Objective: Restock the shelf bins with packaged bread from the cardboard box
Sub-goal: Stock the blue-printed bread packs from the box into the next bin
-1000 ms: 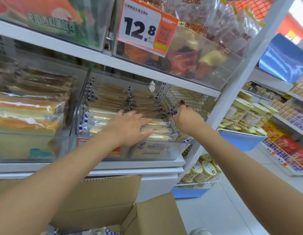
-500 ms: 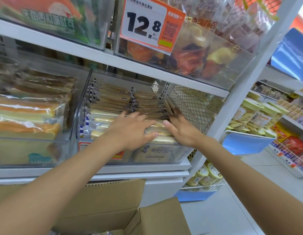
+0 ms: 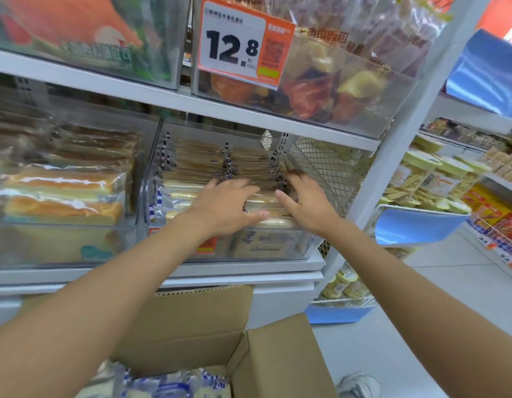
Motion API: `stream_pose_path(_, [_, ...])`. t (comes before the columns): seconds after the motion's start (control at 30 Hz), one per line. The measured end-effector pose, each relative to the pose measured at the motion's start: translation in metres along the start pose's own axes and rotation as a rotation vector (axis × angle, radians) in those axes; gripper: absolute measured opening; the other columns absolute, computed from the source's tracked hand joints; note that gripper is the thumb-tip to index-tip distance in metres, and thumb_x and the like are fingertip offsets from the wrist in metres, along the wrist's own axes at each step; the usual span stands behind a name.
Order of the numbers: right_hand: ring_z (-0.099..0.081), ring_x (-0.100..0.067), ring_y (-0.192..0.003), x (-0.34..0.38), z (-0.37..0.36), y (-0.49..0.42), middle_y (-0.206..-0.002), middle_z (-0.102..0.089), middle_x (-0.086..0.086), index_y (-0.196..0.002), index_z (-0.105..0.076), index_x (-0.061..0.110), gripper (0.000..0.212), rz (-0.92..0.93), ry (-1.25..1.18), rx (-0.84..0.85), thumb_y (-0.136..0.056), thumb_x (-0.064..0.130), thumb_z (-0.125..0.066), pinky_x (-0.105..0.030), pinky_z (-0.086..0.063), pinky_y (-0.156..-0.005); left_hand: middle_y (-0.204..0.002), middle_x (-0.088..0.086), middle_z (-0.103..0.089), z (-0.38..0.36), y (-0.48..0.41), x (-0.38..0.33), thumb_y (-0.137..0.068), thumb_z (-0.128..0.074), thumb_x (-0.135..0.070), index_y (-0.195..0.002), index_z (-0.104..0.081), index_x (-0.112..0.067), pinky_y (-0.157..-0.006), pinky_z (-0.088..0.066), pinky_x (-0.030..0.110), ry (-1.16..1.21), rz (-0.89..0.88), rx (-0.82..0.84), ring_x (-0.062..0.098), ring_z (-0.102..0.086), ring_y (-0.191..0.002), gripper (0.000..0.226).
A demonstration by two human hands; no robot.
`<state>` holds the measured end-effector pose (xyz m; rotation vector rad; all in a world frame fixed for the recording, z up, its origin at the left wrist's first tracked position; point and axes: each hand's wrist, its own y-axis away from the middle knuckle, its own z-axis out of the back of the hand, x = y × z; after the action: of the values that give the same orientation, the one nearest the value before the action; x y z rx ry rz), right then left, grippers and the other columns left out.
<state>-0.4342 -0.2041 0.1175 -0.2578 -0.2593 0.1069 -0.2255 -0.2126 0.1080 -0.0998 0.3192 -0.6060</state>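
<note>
A clear plastic shelf bin [image 3: 277,251] on the middle shelf holds two rows of flat packaged bread [image 3: 197,165] with blue-and-white edges. My left hand [image 3: 223,208] lies flat on the front packs, fingers spread. My right hand [image 3: 303,202] presses on the right row, fingertips at the bin's right wall. Neither hand grips a pack. Below, the open cardboard box [image 3: 266,354] shows more bread packs [image 3: 168,383] inside.
A second clear bin [image 3: 48,248] of orange-topped bread sits to the left. An upper shelf [image 3: 174,99] carries bins and a 12.8 price tag [image 3: 243,44]. A white upright post [image 3: 392,156], wire mesh and blue baskets of snack tubs stand at right. A shoe [image 3: 361,383] is on the floor.
My right hand moved from the bin's right edge inward onto the right row of packs. My left hand stayed on the front packs. The view tilted down, showing more of the box.
</note>
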Motion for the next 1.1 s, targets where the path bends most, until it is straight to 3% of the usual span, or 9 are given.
stream_pose_path(0.13, [-0.054, -0.015, -0.08, 0.03, -0.005, 0.036, -0.087, -0.059, 0.002, -0.095, -0.063, 0.018, 0.011, 0.079, -0.139, -0.202, -0.089, 0.027, -0.06, -0.04, -0.049, -0.076, -0.098, -0.009, -0.064, 0.018, 0.034, -0.009, -0.086, -0.062, -0.052, -0.096, -0.062, -0.026, -0.078, -0.045, 0.034, 0.124, 0.03, -0.337, 0.015, -0.057, -0.095, 0.028])
stream_pose_path(0.27, [-0.053, -0.019, -0.07, 0.068, -0.03, 0.089, -0.075, -0.058, -0.001, -0.081, -0.06, 0.012, 0.01, 0.153, -0.236, -0.129, -0.086, 0.021, -0.063, -0.038, -0.045, -0.065, -0.07, -0.01, -0.058, 0.009, 0.105, -0.006, -0.085, -0.067, -0.032, -0.077, -0.057, -0.02, -0.062, -0.044, 0.033, 0.235, 0.163, -0.238, 0.015, -0.058, -0.071, 0.018])
stream_pose_path(0.43, [-0.053, -0.012, -0.073, 0.097, -0.114, 0.159, -0.081, -0.059, 0.005, -0.092, -0.066, 0.015, 0.007, 0.111, -0.348, 0.272, -0.089, 0.019, -0.06, -0.03, -0.045, -0.07, -0.075, -0.004, -0.063, -0.057, 0.198, 0.04, -0.084, -0.071, -0.026, -0.08, -0.063, -0.018, -0.074, -0.052, 0.037, 0.36, 0.465, 0.093, 0.021, -0.063, -0.079, 0.012])
stream_pose_path(0.53, [-0.057, -0.011, -0.08, 0.094, -0.184, 0.199, -0.088, -0.062, 0.007, -0.103, -0.067, 0.017, 0.015, 0.048, -0.352, 0.603, -0.09, 0.018, -0.059, -0.028, -0.047, -0.075, -0.074, -0.004, -0.065, -0.093, 0.257, 0.066, -0.086, -0.07, -0.023, -0.081, -0.065, -0.017, -0.066, -0.048, 0.028, 0.427, 0.613, 0.17, 0.012, -0.059, -0.068, 0.01])
stream_pose_path(0.7, [-0.061, -0.032, -0.099, 0.085, -0.286, 0.243, -0.104, -0.064, -0.011, -0.108, -0.061, 0.011, 0.018, -0.052, -0.308, 0.964, -0.092, 0.012, -0.052, -0.035, -0.047, -0.081, -0.076, 0.0, -0.067, -0.139, 0.327, 0.098, -0.084, -0.07, -0.012, -0.075, -0.065, -0.02, -0.066, -0.044, 0.022, 0.527, 0.801, 0.255, 0.014, -0.058, -0.069, 0.014])
stream_pose_path(0.87, [-0.051, -0.03, -0.125, 0.099, -0.342, 0.281, -0.139, -0.05, -0.014, -0.146, -0.033, 0.008, 0.054, -0.359, -0.454, 1.149, -0.096, 0.017, -0.053, -0.028, -0.041, -0.09, -0.084, -0.005, -0.065, -0.163, 0.349, 0.103, -0.087, -0.069, -0.016, -0.089, -0.067, -0.017, -0.072, -0.049, 0.02, 0.579, 0.874, 0.311, 0.012, -0.063, -0.078, 0.003])
stream_pose_path(0.97, [-0.055, -0.028, -0.117, 0.098, -0.369, 0.299, -0.121, -0.058, -0.01, -0.129, -0.048, 0.01, 0.044, -0.422, -0.376, 1.1, -0.088, 0.016, -0.063, -0.035, -0.047, -0.097, -0.09, -0.002, -0.068, -0.167, 0.362, 0.103, -0.088, -0.069, -0.016, -0.092, -0.067, -0.02, -0.074, -0.049, 0.02, 0.587, 0.924, 0.341, 0.011, -0.065, -0.085, 0.005])
stream_pose_path(1.03, [-0.061, -0.023, -0.098, 0.095, -0.372, 0.297, -0.1, -0.064, -0.007, -0.102, -0.064, 0.008, 0.016, -0.462, -0.369, 1.009, -0.087, 0.007, -0.058, -0.033, -0.052, -0.085, -0.091, -0.002, -0.069, -0.169, 0.367, 0.102, -0.088, -0.068, -0.014, -0.092, -0.067, -0.021, -0.075, -0.05, 0.021, 0.582, 0.934, 0.364, 0.012, -0.066, -0.088, 0.008])
stream_pose_path(1.1, [-0.062, -0.018, -0.093, 0.091, -0.366, 0.286, -0.097, -0.068, -0.005, -0.095, -0.071, 0.006, 0.017, -0.45, -0.434, 0.97, -0.091, 0.007, -0.055, -0.026, -0.047, -0.079, -0.091, 0.0, -0.069, -0.169, 0.366, 0.1, -0.088, -0.067, -0.012, -0.092, -0.067, -0.021, -0.079, -0.054, 0.027, 0.596, 0.933, 0.379, 0.014, -0.066, -0.089, 0.01])
